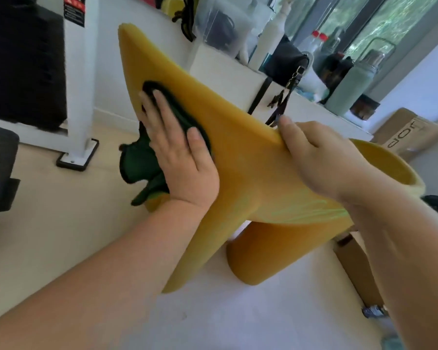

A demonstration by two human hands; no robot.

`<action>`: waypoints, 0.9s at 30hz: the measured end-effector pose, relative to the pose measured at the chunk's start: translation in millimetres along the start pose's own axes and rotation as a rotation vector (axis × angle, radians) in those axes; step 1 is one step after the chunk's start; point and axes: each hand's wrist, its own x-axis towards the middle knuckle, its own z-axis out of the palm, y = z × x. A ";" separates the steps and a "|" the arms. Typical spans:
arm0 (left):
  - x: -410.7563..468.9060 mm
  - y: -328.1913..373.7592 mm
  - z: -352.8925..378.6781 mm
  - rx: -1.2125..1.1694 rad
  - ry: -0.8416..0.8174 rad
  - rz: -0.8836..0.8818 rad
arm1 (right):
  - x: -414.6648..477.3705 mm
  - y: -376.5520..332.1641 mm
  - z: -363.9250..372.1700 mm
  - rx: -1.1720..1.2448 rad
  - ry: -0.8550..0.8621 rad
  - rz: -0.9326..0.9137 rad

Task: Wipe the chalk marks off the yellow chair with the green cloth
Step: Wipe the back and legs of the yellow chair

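Note:
The yellow chair [240, 157] fills the middle of the view, tipped at an angle above the pale floor. My left hand [180, 150] lies flat on the dark green cloth [142, 157], pressing it against the chair's upper left surface; part of the cloth hangs loose below the hand. My right hand [321, 157] grips the chair's upper edge near the middle. Faint greenish chalk marks [311, 210] show on the chair's surface below my right wrist.
A white ledge [238, 82] behind the chair carries a black bag [288, 64], bottles and a grey-green flask [349, 87]. A white post with a foot plate [77, 157] stands at left, a dark cabinet [23, 66] beyond it. Cardboard boxes [410, 133] sit at right.

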 end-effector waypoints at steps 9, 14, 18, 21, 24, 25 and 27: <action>-11.6 26.8 6.7 0.373 -0.095 0.517 | 0.6 7.1 -0.9 0.052 -0.009 -0.048; 12.2 22.6 6.9 0.205 0.084 0.327 | 1.6 8.8 1.7 0.086 -0.002 -0.071; -37.4 9.5 16.2 0.167 -0.006 0.057 | 1.5 9.2 3.4 0.086 0.000 -0.075; -95.7 1.8 18.9 0.400 -0.234 0.164 | -0.4 7.6 2.2 0.091 0.006 -0.073; -101.9 -7.5 13.9 0.480 -0.321 0.274 | -2.6 7.5 -0.1 0.101 -0.007 -0.074; -91.5 -9.3 9.1 0.484 -0.315 0.301 | -3.2 7.3 -0.2 0.104 -0.013 -0.078; -63.4 -10.3 1.1 0.453 -0.243 0.301 | -3.3 6.9 0.0 0.103 -0.015 -0.088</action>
